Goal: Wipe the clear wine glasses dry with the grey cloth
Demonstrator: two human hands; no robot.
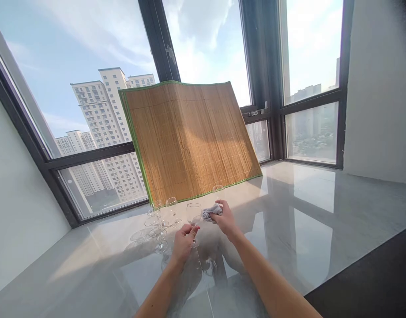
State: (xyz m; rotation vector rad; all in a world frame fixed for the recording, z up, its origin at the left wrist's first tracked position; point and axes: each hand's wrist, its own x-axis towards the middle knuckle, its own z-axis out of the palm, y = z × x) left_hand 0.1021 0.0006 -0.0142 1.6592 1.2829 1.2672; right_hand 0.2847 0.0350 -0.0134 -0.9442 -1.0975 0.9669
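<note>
Between the thumb and fingers of my left hand (185,240) is the stem of a clear wine glass (193,213), held upright with its bowl above the fist. My right hand (225,217) grips a bunched grey cloth (211,213) just to the right of that bowl; I cannot tell whether cloth and glass touch. To the left of my left hand several stemmed glasses (160,245) stand close together on the sill. Another glass (171,205) is a little behind them. Beyond my right hand stands one more glass (218,190), its lower part hidden.
A folded bamboo mat (189,141) with green edging leans against the dark window frame (262,53) behind the glasses. The glossy grey sill (282,221) reflects the windows and ends at a dark edge on the lower right. White walls (381,97) bound both sides.
</note>
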